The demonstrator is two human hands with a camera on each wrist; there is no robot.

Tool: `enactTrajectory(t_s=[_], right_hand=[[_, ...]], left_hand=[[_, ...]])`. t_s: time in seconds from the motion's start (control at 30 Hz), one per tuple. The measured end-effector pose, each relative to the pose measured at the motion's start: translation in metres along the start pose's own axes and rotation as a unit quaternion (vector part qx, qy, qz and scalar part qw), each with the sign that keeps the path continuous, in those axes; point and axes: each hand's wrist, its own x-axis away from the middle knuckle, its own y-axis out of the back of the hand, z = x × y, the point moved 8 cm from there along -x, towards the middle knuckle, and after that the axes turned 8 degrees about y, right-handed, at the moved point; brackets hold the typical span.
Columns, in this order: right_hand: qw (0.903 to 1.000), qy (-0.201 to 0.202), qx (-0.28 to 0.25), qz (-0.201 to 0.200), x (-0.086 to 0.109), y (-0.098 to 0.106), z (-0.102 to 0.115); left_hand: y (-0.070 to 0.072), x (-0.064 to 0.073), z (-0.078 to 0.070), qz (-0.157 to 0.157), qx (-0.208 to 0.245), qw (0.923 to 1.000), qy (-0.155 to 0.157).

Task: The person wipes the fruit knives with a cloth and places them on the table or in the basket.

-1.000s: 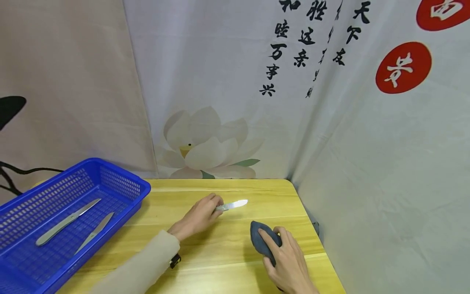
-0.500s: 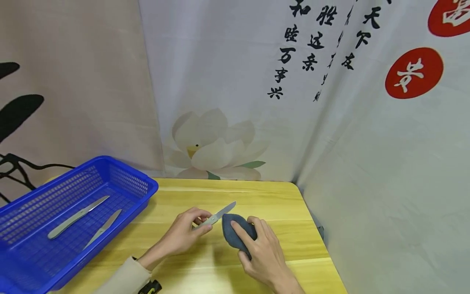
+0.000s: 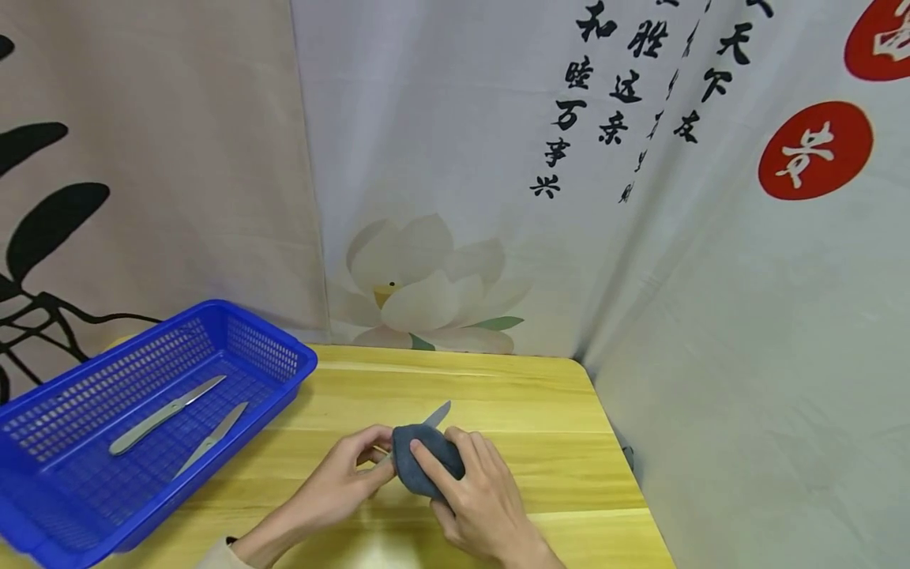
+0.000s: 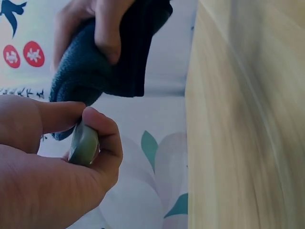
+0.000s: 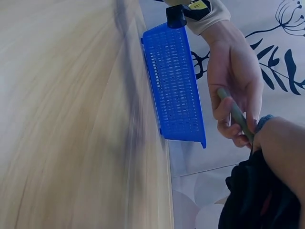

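My left hand point(image 3: 334, 478) grips a small table knife by its pale green handle point(image 5: 239, 116), thumb and fingers pinched around it. The blade point(image 3: 438, 414) points away to the right, its tip showing beyond a folded dark blue-grey cloth point(image 3: 439, 449). That cloth is in my right hand point(image 3: 486, 498), index finger laid along its top and thumb below. It covers most of the blade, right up against the left fingers. In the left wrist view the rounded end of the handle point(image 4: 84, 147) faces the camera, with the cloth point(image 4: 78, 64) just above.
At left on the yellow wood-grain table point(image 3: 512, 395) stands a blue plastic basket point(image 3: 302, 359). Two similar knives lie in it, one point(image 3: 167, 415) behind the other point(image 3: 212, 438). Printed fabric curtains point(image 3: 441, 158) close off the back and right side.
Both hands have come together. My left hand drew the knife back and tilted its tip upward; my right hand moved left, bringing the cloth over the blade. The view shifted slightly left.
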Motion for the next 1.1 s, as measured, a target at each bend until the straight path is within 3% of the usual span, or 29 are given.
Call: enactTrajectory(t_s=[0.33, 0.67, 0.93, 1.1], right_hand=[[0.9992, 0.011, 0.020, -0.033, -0.004, 0.008, -0.007], [0.9982, -0.017, 0.029, -0.050, -0.007, 0.011, -0.032], [0.9964, -0.048, 0.037, -0.059, -0.004, 0.014, -0.055], [0.9945, -0.066, 0.032, -0.074, -0.003, 0.018, -0.060]], left_hand=[[-0.002, 0.013, -0.007, 0.027, 0.041, 0.9988, 0.006], [0.002, 0.023, -0.014, 0.009, 0.030, 0.9995, -0.009], [0.003, 0.027, -0.007, 0.001, 0.031, 0.9994, 0.012], [0.005, 0.028, -0.006, -0.020, 0.033, 0.9993, 0.007]])
